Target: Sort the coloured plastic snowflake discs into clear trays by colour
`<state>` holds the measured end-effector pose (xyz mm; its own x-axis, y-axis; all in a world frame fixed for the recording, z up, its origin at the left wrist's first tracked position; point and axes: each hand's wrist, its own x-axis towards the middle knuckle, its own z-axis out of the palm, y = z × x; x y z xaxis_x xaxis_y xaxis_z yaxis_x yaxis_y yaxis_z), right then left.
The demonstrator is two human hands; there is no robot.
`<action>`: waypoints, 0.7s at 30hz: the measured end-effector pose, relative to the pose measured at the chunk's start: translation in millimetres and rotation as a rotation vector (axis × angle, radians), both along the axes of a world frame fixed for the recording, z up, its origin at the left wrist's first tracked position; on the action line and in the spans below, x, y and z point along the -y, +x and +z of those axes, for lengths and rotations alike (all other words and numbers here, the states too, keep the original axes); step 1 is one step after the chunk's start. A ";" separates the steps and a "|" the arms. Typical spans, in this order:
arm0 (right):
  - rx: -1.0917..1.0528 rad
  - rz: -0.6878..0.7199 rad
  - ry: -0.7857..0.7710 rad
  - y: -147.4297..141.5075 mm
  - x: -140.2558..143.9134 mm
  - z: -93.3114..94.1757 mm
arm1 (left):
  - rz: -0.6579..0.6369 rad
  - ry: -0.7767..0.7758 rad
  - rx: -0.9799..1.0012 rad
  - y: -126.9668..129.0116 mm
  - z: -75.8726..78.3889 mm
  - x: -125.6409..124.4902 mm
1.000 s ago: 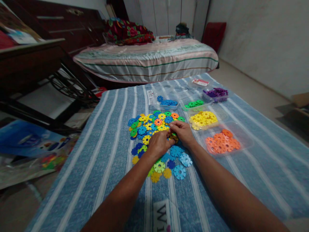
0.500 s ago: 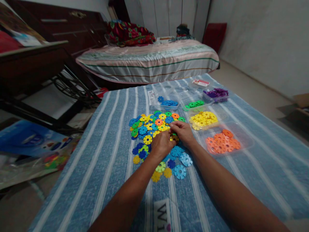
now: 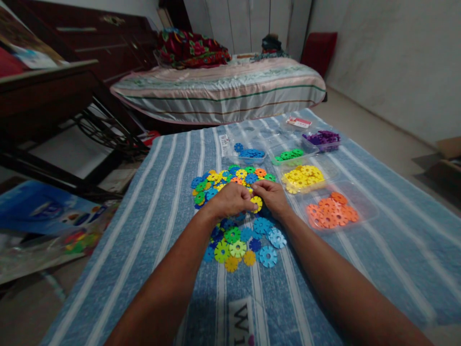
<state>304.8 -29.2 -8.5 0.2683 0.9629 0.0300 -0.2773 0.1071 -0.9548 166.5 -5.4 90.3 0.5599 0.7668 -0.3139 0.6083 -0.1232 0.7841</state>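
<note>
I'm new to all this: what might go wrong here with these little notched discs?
The yellow disc pinched by the left hand might slip back into the mixed pile. Overlapping discs there could get picked up together. The right forearm lies near the clear tub of orange discs and might nudge it.

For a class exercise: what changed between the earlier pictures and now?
The left hand has shifted farther away and leftward; a yellow, notched plastic disc in its grasp now shows clearly. The left forearm moved left, uncovering a green, notched plastic disc. The right hand and clear plastic boxes of discs stayed put.
</note>
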 end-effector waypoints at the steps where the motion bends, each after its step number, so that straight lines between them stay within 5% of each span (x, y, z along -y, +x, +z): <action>1: 0.013 0.000 0.013 1.0 -0.4 -1.7 | 0.023 0.016 0.057 8.8 7.6 -0.9; 5: 0.026 -0.002 0.020 3.1 -2.2 -8.2 | 0.149 0.090 0.319 47.5 29.7 -2.4; 8: 0.027 0.021 0.009 2.6 -3.4 -10.6 | 0.247 0.206 0.400 59.9 29.5 -2.6; 14: -0.012 0.047 0.073 0.7 -3.0 -4.8 | 0.238 0.294 0.357 36.9 22.4 10.3; 21: 0.000 0.025 0.034 0.4 5.7 11.8 | 0.173 0.290 0.466 7.0 76.7 57.6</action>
<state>305.2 -34.9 3.3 0.2438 0.9678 0.0630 -0.2803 0.1325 -0.9507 173.5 -63.0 167.0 0.4478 0.8773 0.1726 0.2374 -0.3027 0.9230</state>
